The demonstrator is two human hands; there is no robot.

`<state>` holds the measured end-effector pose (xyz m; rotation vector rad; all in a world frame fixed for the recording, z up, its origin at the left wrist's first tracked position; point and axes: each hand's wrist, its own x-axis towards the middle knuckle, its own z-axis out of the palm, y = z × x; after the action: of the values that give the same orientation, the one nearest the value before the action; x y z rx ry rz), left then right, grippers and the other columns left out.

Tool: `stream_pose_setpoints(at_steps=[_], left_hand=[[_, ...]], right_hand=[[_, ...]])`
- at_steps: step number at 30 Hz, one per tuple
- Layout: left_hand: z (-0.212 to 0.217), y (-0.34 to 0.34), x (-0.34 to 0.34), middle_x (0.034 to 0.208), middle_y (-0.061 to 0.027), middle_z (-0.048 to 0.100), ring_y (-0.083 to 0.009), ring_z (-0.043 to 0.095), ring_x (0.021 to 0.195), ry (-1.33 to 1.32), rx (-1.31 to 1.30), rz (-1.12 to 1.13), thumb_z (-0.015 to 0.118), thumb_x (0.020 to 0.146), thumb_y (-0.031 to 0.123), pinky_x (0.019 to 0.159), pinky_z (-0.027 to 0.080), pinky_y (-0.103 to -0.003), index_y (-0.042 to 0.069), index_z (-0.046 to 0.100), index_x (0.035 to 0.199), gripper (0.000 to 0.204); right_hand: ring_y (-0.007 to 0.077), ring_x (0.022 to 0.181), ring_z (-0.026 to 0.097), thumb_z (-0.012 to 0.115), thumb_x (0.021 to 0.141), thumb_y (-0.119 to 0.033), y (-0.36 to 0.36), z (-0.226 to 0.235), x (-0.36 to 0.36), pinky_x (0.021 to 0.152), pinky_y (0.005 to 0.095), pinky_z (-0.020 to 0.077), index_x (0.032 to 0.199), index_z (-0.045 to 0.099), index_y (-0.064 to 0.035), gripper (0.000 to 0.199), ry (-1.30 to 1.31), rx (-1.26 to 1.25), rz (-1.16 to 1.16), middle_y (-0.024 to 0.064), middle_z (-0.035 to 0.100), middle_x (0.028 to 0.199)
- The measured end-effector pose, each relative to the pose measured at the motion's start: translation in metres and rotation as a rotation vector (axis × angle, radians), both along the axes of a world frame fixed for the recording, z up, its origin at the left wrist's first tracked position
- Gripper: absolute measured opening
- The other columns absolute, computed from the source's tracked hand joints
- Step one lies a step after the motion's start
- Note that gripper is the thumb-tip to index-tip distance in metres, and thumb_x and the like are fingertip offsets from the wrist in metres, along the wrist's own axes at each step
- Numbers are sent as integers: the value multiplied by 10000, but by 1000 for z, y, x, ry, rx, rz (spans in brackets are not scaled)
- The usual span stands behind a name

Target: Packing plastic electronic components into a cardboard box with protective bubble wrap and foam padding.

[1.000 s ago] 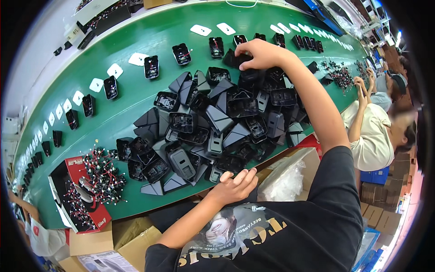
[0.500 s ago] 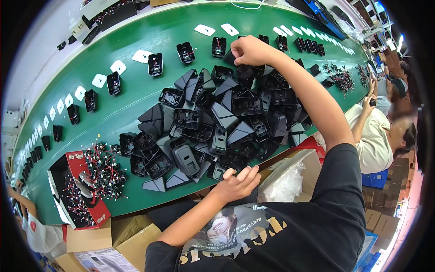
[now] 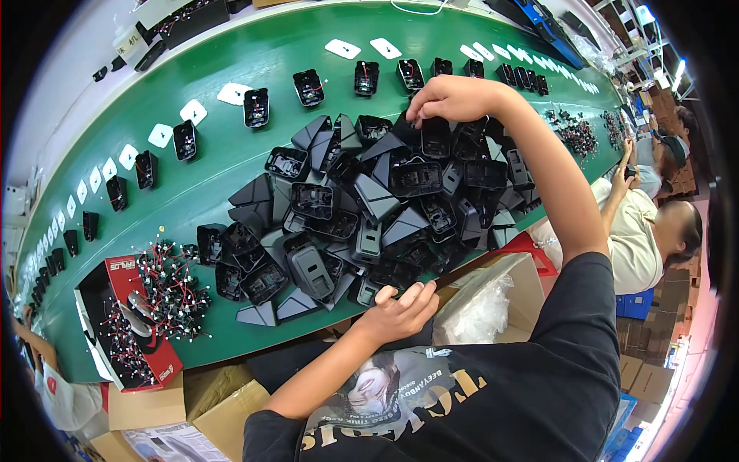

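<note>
A heap of black plastic housings (image 3: 312, 200) covers the middle of the green table. My right hand (image 3: 458, 98) reaches over its far side, fingers bent down and closed on the rim of a dark plastic housing (image 3: 406, 129); the hand partly hides their contact. By the near edge of the heap, my left hand (image 3: 402, 312) rests in front of my body with loosely curled fingers apart and nothing visible in it. Beyond the heap runs a curved row of upright housings with wired parts inside, among them one housing (image 3: 366, 78) and another housing (image 3: 410, 75).
White plates (image 3: 342, 49) lie along the far side of the green table (image 3: 231, 181). A red box (image 3: 158, 346) with small wired parts stands at left, beside loose wired parts (image 3: 173, 289). An open carton (image 3: 527, 289) holds clear plastic. Another person (image 3: 627, 231) sits at right.
My right hand has come back from the row toward the heap and moved slightly right, the dark housing moving with it. An upright housing in the row now shows. My left hand stays nearly still.
</note>
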<state>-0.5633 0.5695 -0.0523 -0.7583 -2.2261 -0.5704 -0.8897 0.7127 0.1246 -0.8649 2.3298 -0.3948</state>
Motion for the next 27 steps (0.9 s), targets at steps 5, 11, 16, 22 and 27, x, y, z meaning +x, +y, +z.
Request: stream_pose_setpoints(at_steps=[5, 11, 16, 22, 27], left_hand=[[1, 1, 0, 1199, 63, 632, -95, 488, 1014, -1, -5, -3, 649, 874, 207, 871, 262, -376, 196, 639, 942, 70], [-1, 1, 1, 1196, 64, 631, -93, 488, 1017, -2, -17, 5, 649, 876, 212, 868, 261, -375, 196, 641, 948, 74], [0, 0, 0, 1198, 64, 631, -94, 492, 1011, 5, -9, -10, 645, 880, 217, 868, 260, -371, 197, 639, 944, 68], [0, -1, 1, 1202, 64, 630, -98, 497, 1003, 8, -28, 6, 643, 876, 223, 870, 259, -375, 200, 635, 940, 68], [0, 2, 0, 1201, 63, 632, -103, 501, 998, 17, -18, 0, 643, 867, 222, 883, 259, -384, 204, 633, 928, 65]], right_hand=[[207, 888, 678, 628, 880, -142, 26, 13, -28, 835, 327, 530, 1105, 714, -13, 274, 184, -5, -148, 85, 738, 999], [207, 849, 650, 692, 858, -193, 26, -18, -17, 796, 315, 524, 1103, 702, -7, 307, 215, 8, -138, 90, 722, 976], [203, 811, 624, 734, 810, -182, 24, -28, -20, 769, 309, 516, 1114, 687, -13, 351, 314, 167, -110, 91, 702, 942], [191, 779, 604, 735, 773, -145, 15, -17, -15, 738, 302, 507, 1118, 674, -22, 371, 276, 174, -130, 80, 683, 918], [190, 770, 592, 729, 720, -119, 49, 3, -14, 730, 302, 502, 1061, 666, -34, 356, 133, -142, -318, 66, 671, 902]])
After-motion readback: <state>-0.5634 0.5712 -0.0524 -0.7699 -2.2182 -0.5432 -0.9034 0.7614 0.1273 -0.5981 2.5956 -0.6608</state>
